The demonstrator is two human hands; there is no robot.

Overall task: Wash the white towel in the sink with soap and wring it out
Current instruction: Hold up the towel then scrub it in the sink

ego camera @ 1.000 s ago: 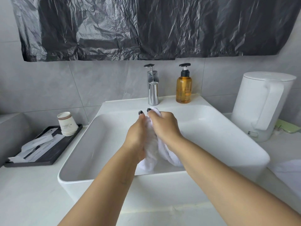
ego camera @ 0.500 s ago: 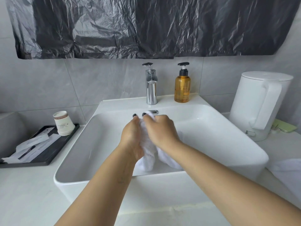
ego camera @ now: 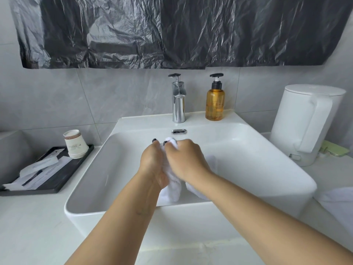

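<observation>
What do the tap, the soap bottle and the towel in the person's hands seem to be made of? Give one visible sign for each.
Tap: polished chromed metal, judging by its mirror-like reflections.
Soap bottle: translucent amber body, probably plastic though glass is possible, since light passes through it; black pump, likely plastic.
White towel: soft cloth, probably cotton terry; it bunches and folds between the left hand and the right hand.

bright, even light; sharp; wide-angle edge distortion.
</observation>
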